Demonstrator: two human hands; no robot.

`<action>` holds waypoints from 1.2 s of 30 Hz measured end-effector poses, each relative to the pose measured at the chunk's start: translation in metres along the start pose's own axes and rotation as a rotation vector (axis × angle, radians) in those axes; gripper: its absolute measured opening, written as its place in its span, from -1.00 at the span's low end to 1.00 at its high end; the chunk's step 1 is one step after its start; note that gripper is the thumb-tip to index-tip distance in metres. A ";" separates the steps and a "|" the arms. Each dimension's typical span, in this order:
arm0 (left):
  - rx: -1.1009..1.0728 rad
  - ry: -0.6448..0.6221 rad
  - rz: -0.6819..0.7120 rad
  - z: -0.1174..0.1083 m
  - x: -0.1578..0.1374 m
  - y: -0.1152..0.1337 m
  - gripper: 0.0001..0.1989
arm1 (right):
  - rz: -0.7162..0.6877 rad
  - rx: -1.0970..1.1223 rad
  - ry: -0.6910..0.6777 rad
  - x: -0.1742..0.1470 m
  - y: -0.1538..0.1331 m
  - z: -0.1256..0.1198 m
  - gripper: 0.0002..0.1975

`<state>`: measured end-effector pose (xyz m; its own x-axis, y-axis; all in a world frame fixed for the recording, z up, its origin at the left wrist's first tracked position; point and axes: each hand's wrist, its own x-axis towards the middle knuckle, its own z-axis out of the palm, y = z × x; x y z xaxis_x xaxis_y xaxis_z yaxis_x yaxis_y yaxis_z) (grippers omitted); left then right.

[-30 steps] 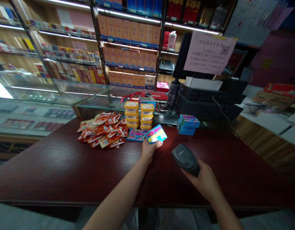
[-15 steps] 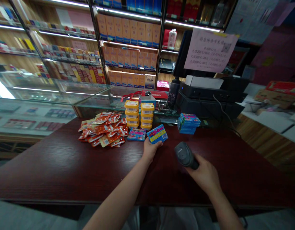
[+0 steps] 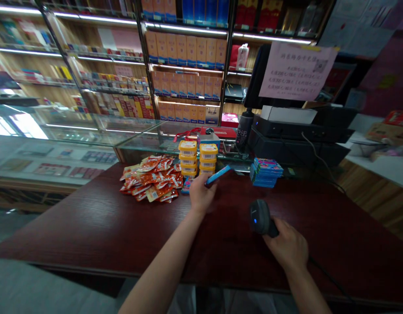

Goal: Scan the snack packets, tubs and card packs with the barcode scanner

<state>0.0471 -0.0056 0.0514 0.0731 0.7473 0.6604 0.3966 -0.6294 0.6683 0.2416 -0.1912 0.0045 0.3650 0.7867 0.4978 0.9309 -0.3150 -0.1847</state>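
My left hand (image 3: 201, 192) is closed on a flat blue box (image 3: 218, 174), held tilted above the counter with its narrow edge toward me. Partly behind that hand, another blue-and-pink box (image 3: 186, 186) lies flat. My right hand (image 3: 289, 245) grips the handle of a dark barcode scanner (image 3: 260, 218), on which a small blue light shows. Beyond the scanner stands a stack of similar blue boxes (image 3: 266, 173). Two stacks of yellow-lidded tubs (image 3: 188, 158) rise just past my left hand. Left of them is a heap of orange snack packets (image 3: 152, 179).
The dark wooden counter (image 3: 99, 226) spans the foreground. Behind it run a glass display case (image 3: 136, 138) and lit shelves of boxes. A monitor with a pink paper notice (image 3: 294, 72) and black machines (image 3: 299, 141) stand at the back right. The scanner's cable trails right.
My left hand has turned the blue box from its printed face to its edge. The scanner has turned slightly, and its blue light now shows. The camera view has shifted left.
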 end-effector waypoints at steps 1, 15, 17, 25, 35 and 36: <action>0.075 -0.007 0.062 -0.009 0.006 0.000 -0.87 | 0.002 -0.004 0.000 0.000 0.000 0.000 -0.75; 0.789 -0.379 0.241 -0.050 -0.008 -0.037 -0.80 | -0.008 -0.002 0.004 -0.003 0.002 0.004 -0.71; 0.752 -0.392 0.216 -0.048 -0.010 -0.041 -0.85 | -0.010 -0.004 0.007 -0.004 0.001 0.004 -0.71; 0.756 -0.355 0.081 -0.043 -0.012 -0.056 -0.85 | 0.004 -0.024 -0.047 -0.004 -0.002 0.000 -0.74; 0.578 -0.329 0.062 -0.036 -0.010 -0.073 -0.77 | 0.010 -0.030 -0.047 -0.004 -0.002 0.002 -0.71; 0.576 -0.330 0.055 -0.036 -0.010 -0.073 -0.77 | 0.004 -0.033 -0.046 -0.004 -0.001 0.002 -0.72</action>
<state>-0.0158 0.0255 0.0083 0.3473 0.8011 0.4875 0.8031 -0.5225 0.2864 0.2387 -0.1930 0.0008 0.3698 0.8087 0.4574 0.9288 -0.3349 -0.1587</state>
